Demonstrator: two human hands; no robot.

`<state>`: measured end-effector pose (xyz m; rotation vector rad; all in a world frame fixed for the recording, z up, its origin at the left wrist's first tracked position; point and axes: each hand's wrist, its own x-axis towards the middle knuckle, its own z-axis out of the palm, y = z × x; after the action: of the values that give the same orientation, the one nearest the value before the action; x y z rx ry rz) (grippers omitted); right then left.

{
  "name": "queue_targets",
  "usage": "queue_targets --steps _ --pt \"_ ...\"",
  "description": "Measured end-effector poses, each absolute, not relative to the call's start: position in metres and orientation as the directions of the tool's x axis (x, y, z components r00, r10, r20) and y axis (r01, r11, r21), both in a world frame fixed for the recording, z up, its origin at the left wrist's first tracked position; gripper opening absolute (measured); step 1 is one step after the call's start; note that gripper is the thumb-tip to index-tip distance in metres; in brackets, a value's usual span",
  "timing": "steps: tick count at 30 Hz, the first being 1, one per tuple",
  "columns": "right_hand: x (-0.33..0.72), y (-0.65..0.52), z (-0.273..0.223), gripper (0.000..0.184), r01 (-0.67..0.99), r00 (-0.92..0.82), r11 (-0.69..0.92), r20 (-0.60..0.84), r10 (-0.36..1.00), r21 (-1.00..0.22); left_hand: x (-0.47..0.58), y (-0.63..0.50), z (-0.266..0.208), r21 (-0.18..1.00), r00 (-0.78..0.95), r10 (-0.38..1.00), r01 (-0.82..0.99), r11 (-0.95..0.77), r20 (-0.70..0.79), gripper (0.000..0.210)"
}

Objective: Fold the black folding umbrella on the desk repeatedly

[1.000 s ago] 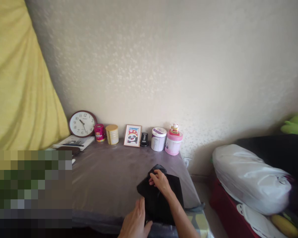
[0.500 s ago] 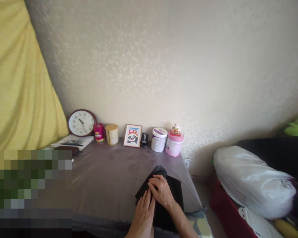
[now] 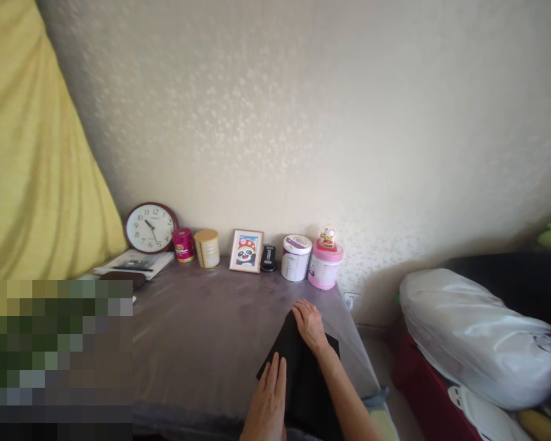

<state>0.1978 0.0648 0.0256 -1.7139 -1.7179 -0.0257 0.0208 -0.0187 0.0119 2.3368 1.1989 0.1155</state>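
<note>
A black, thin folded piece (image 3: 298,380) lies on the near right of the table, its far end narrowed to a fold; I cannot tell whether it is cloth or a bag. On its left part rests my left hand (image 3: 270,392), palm down with the fingers stretched out. My right hand (image 3: 309,324) lies over the far end, fingers slightly bent across the top edge and pressing on it. The two hands are apart, and the right forearm covers part of the piece's right side.
Along the wall stand a round clock (image 3: 150,228), a pink jar (image 3: 182,245), a yellow-lidded can (image 3: 207,249), a framed panda picture (image 3: 246,251), a white tub (image 3: 296,258) and a pink-lidded tub (image 3: 324,269) topped by a figurine. A white plastic bag (image 3: 477,343) bulges at right.
My right hand has moved up and away from the left hand to the piece's far end. The left hand has shifted slightly down and right. The black far end looks flatter.
</note>
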Motion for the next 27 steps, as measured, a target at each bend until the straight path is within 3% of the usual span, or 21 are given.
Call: queue_targets --steps 4,7,11,15,18,23,27 --pt "0.175 0.032 0.025 0.028 0.815 -0.12 0.352 0.46 0.88 -0.46 0.022 -0.018 0.006 0.455 0.616 0.772 0.739 -0.497 -0.158 0.098" --pt "0.169 0.032 0.014 0.03 0.834 -0.136 0.337 0.429 0.893 -0.437 0.022 -0.02 0.002 0.472 0.608 0.78 0.736 -0.485 -0.147 0.097" --pt "0.19 0.059 0.004 0.03 0.886 0.051 0.175 0.466 0.883 -0.43 0.02 -0.024 -0.001 0.505 0.587 0.804 0.724 -0.469 -0.096 0.098" --pt "0.228 0.053 0.004 0.032 0.823 0.399 -0.071 0.484 0.779 -0.563 0.018 -0.028 0.001 0.518 0.586 0.809 0.707 -0.482 -0.047 0.092" --pt "0.25 0.018 0.003 0.035 0.731 0.566 -0.192 0.425 0.707 -0.655 0.015 -0.03 0.001 0.533 0.59 0.807 0.687 -0.494 -0.012 0.09" --pt "0.253 -0.036 -0.003 0.035 0.62 0.655 -0.354 0.214 0.724 -0.7 0.012 -0.028 -0.001 0.599 0.589 0.807 0.63 -0.494 0.046 0.09" --pt "0.236 -0.05 -0.002 0.033 0.622 0.642 -0.366 0.183 0.745 -0.692 0.01 -0.028 0.003 0.605 0.582 0.812 0.634 -0.482 0.037 0.087"
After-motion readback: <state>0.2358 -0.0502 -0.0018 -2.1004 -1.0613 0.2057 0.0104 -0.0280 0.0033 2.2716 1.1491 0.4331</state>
